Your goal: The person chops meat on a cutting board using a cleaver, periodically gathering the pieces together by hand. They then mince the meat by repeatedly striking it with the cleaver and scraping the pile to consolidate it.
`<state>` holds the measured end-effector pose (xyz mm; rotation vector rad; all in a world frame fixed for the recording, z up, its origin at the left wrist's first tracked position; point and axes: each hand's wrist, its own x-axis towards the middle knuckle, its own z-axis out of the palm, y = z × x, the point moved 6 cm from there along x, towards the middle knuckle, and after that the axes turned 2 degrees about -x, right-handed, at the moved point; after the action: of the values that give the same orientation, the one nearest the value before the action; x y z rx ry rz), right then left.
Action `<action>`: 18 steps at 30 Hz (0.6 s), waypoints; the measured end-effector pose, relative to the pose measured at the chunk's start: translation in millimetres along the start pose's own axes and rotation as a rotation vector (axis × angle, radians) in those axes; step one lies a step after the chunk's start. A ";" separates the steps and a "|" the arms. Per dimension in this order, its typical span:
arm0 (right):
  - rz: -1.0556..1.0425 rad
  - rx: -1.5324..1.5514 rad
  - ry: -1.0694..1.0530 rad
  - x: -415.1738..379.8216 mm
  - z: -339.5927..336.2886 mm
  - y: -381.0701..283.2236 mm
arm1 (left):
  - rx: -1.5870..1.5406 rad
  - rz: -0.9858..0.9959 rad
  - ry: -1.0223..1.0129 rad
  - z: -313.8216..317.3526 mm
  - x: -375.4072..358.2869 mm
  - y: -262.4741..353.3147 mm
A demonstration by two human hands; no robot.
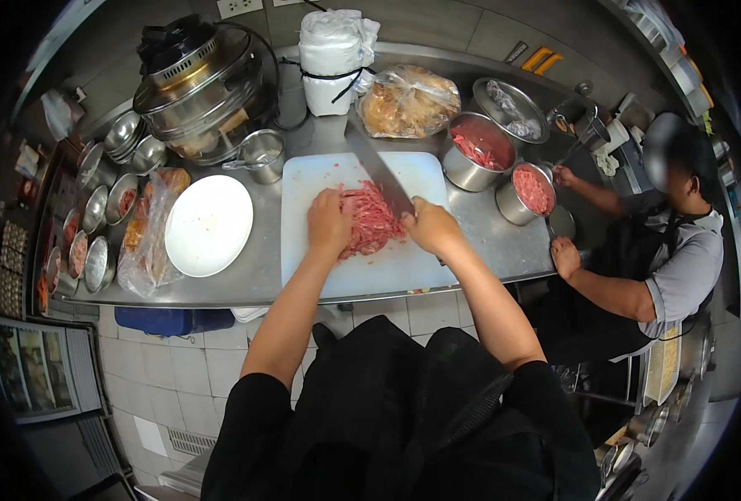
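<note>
A pile of raw red meat strips (370, 221) lies in the middle of a white cutting board (304, 275). My left hand (329, 221) is at the pile's left side, its fingers curled and pressed against the meat. In my right hand (435, 227) is the handle of a large kitchen knife (377, 169). The broad blade points away from me and to the left, reaching past the board's far edge, and lies along the right side of the meat. A few small scraps of meat are scattered on the board around the pile.
Left of the board are a white plate (209, 225), a steel pot (263, 157) and several metal bowls. Beyond it stand a white wrapped bundle (337, 63) and a filled plastic bag (410, 102). Two pots of meat (477, 171) (512, 209) are at right, near a co-worker (629, 275).
</note>
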<state>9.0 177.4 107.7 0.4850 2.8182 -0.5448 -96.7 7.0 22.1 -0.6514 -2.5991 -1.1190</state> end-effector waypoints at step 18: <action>0.004 0.090 0.102 10.4 26.9 8.6 | 0.066 -0.114 0.247 -104.2 -106.3 -98.5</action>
<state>6.9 177.2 77.7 0.5499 2.8982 -0.6666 -47.7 -161.7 -9.5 -0.3309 -2.4735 -1.0663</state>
